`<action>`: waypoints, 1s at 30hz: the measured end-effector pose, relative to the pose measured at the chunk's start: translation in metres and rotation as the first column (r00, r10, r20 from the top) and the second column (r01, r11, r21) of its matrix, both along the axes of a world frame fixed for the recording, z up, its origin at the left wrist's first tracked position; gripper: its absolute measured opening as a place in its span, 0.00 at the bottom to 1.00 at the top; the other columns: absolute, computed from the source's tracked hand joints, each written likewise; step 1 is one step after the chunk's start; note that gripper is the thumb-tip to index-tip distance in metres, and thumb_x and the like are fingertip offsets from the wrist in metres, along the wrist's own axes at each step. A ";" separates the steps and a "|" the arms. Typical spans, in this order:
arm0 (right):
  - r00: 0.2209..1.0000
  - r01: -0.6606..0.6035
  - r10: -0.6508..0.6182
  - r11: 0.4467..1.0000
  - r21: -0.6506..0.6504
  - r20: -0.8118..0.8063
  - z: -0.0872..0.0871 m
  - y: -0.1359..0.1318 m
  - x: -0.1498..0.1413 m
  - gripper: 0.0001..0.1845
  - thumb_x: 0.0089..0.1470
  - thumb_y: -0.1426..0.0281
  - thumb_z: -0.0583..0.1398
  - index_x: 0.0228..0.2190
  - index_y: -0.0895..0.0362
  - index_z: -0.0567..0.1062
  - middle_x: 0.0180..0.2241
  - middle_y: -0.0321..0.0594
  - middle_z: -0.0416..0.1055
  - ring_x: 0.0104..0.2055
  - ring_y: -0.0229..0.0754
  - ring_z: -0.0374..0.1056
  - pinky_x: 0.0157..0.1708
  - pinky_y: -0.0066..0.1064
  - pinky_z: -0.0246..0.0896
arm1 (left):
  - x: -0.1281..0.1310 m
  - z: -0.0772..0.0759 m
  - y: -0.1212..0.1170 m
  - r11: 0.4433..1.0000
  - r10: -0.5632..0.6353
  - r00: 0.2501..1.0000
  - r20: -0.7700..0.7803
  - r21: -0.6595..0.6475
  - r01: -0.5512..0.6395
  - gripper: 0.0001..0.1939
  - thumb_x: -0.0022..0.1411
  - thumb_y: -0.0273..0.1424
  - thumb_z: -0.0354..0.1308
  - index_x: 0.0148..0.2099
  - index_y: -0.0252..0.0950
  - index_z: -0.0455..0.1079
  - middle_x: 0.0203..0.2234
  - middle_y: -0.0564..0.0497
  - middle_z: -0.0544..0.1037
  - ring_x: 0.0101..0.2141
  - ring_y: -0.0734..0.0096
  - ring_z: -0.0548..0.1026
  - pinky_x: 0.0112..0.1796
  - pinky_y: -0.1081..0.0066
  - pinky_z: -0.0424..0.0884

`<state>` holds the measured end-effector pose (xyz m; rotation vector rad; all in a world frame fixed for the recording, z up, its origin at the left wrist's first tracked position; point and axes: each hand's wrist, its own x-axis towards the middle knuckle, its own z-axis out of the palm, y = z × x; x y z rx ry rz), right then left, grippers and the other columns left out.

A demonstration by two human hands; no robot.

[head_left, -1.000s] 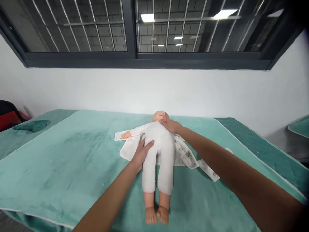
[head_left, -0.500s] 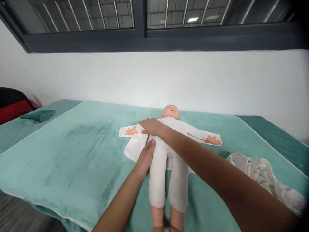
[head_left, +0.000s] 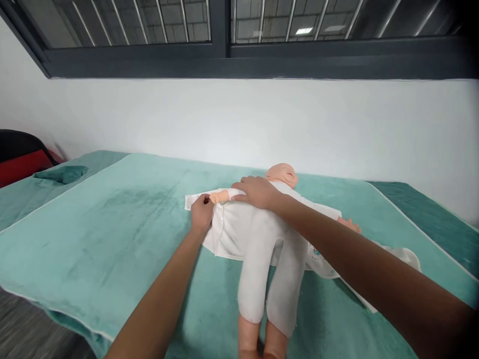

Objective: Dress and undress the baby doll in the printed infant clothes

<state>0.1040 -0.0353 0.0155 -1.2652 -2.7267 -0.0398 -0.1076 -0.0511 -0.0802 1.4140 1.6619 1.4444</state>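
A baby doll [head_left: 271,234] in a white body cloth lies face up on the bed, rolled a little to the right. Its head is turned right, by the wall. Spread beneath it is a white baby garment [head_left: 230,244] with a small print on its sleeve. My left hand [head_left: 201,214] pinches the garment beside the doll's hand at the left; the fingertips are partly hidden. Across the doll's upper arm and side lies my right hand [head_left: 258,192], thumb apart from the fingers, holding it. My right forearm crosses over the doll's body.
A green plush cover [head_left: 112,239] spreads over the bed. White printed cloth [head_left: 406,257] lies at the right, partly behind my forearm. A red and black object [head_left: 24,162] stands at the far left. Behind the bed rise a white wall [head_left: 157,119] and a dark-framed window [head_left: 149,62].
The doll's upper body has shifted and rolled right, its head turning too. My left hand has moved from the doll's hip up to the garment by its hand. My right hand has moved right.
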 end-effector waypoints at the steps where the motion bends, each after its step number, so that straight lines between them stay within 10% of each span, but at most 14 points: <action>1: 1.000 0.002 -0.002 1.000 -0.001 0.019 -0.001 0.000 -0.002 0.24 0.66 0.48 0.49 0.50 0.48 0.74 0.42 0.44 0.72 0.43 0.49 0.67 0.42 0.38 0.53 | -0.004 -0.004 0.001 1.000 -0.007 0.999 0.050 0.012 0.006 0.10 0.54 0.36 0.58 0.36 0.36 0.74 0.31 0.48 0.79 0.34 0.63 0.75 0.37 0.66 0.69; 10: 0.977 0.099 -0.103 0.995 0.030 0.184 -0.008 0.003 -0.023 0.22 0.65 0.53 0.52 0.45 0.53 0.77 0.42 0.49 0.74 0.46 0.54 0.69 0.42 0.41 0.56 | -0.002 -0.012 -0.001 0.987 0.087 0.981 0.172 0.121 -0.109 0.08 0.55 0.37 0.60 0.33 0.37 0.70 0.28 0.53 0.75 0.31 0.70 0.72 0.36 0.70 0.67; 13: 0.971 0.129 -0.130 0.991 0.017 0.199 -0.014 0.007 -0.034 0.21 0.65 0.54 0.53 0.43 0.55 0.77 0.42 0.50 0.75 0.46 0.55 0.69 0.44 0.42 0.56 | 0.011 -0.006 -0.009 0.974 0.084 0.989 -0.120 0.217 -0.056 0.07 0.61 0.35 0.58 0.33 0.38 0.70 0.27 0.53 0.74 0.31 0.68 0.70 0.35 0.68 0.64; 17: 0.975 0.151 -0.153 0.988 0.020 0.163 -0.018 0.011 -0.046 0.12 0.63 0.67 0.55 0.43 0.58 0.76 0.41 0.51 0.76 0.44 0.53 0.71 0.44 0.41 0.58 | 0.026 0.002 -0.018 0.926 -0.029 0.791 -0.611 0.281 0.251 0.09 0.69 0.33 0.49 0.37 0.39 0.70 0.32 0.49 0.74 0.34 0.65 0.71 0.36 0.67 0.64; 22: 0.962 0.194 -0.165 0.974 0.116 -0.218 -0.014 -0.009 -0.008 0.16 0.64 0.64 0.54 0.50 0.55 0.72 0.50 0.46 0.73 0.52 0.48 0.67 0.48 0.36 0.59 | 0.022 0.001 -0.015 0.932 0.080 0.807 -0.585 0.331 0.148 0.13 0.72 0.36 0.45 0.43 0.39 0.70 0.38 0.46 0.75 0.42 0.60 0.72 0.45 0.62 0.66; 26: 0.561 0.663 -0.464 0.748 0.037 -0.685 -0.027 -0.037 0.066 0.17 0.66 0.66 0.47 0.46 0.56 0.73 0.42 0.46 0.76 0.44 0.47 0.71 0.42 0.35 0.61 | 0.016 -0.004 -0.006 0.961 0.200 0.773 -0.602 0.275 -0.034 0.13 0.70 0.39 0.50 0.47 0.36 0.71 0.42 0.42 0.75 0.46 0.52 0.70 0.48 0.57 0.66; 30: 0.464 0.818 -0.792 0.555 -0.151 -0.397 -0.041 -0.052 0.112 0.24 0.66 0.55 0.48 0.46 0.57 0.76 0.33 0.51 0.77 0.37 0.55 0.73 0.37 0.40 0.60 | 0.018 -0.003 -0.005 0.965 0.191 0.716 -0.671 0.261 -0.013 0.10 0.67 0.37 0.54 0.42 0.37 0.71 0.41 0.41 0.75 0.45 0.50 0.70 0.47 0.57 0.65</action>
